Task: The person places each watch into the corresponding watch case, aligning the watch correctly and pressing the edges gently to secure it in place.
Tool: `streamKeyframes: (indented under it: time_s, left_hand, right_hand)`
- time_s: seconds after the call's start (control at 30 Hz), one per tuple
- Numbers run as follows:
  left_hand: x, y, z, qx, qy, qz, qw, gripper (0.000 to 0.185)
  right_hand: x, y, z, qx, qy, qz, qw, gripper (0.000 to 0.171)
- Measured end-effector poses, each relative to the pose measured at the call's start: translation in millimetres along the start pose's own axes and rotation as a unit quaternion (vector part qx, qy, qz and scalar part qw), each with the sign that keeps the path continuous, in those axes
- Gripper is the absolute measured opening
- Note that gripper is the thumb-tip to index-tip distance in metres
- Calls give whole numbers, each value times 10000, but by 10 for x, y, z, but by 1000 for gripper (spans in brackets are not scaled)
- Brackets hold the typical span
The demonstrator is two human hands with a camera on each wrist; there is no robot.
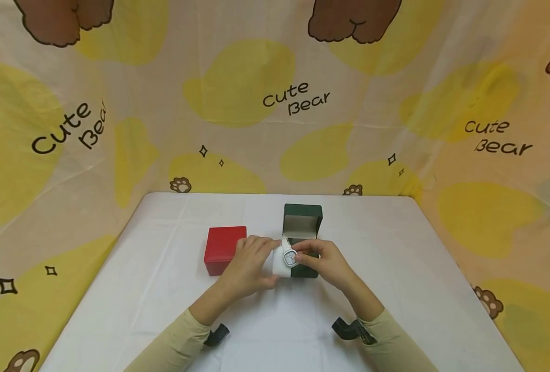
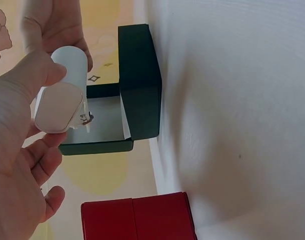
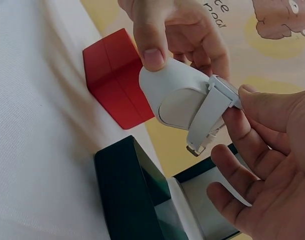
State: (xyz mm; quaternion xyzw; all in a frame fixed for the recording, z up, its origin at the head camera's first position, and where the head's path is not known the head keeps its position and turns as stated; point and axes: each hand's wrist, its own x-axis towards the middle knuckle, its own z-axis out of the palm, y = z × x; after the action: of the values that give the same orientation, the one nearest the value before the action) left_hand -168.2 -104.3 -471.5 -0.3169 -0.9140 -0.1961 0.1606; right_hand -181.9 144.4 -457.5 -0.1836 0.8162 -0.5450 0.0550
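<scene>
My left hand (image 1: 249, 266) grips a white watch pillow (image 3: 167, 80), thumb on one side and fingers on the other. At the pillow's right end is a white wristwatch (image 1: 290, 258) with a squarish case. Thumb and fingertips of my right hand (image 3: 277, 145) pinch the watch case. In the right wrist view the white strap (image 3: 206, 119) runs down beside the pillow's flat end, its metal buckle (image 3: 195, 150) hanging below. Pillow and watch are held up in front of an open dark green box (image 1: 303, 210), whose lid stands raised at the back.
A closed red box (image 1: 224, 244) sits left of the green one, partly behind my left hand. White cloth covers the table (image 1: 163, 310). A patterned yellow curtain (image 1: 238, 103) rises behind the table and at both sides.
</scene>
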Motion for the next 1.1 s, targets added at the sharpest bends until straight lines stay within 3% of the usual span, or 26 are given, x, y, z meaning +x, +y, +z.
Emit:
streamKeyframes:
  time_s: [0.2,0.4,0.73,0.9,1.1]
  left_hand:
    - [-10,13,15,-51,117,89,9999,83]
    - [-13,14,27,-193,240,195,9993,81]
    - [-9,-3,10,-588,277,-18,9979,75]
    - [3,-42,3,-662,409,-185,9968,76]
    - [16,-42,-52,-934,519,-409,9934,78]
  right_hand:
    - [5,-9,30,-90,19,54,9999,24]
    - [14,-16,43,147,13,127,9998,22]
    - [2,24,37,310,159,-90,9994,24]
    - [1,50,41,27,151,-97,9998,29]
    - [1,83,79,-583,173,-451,9971,32]
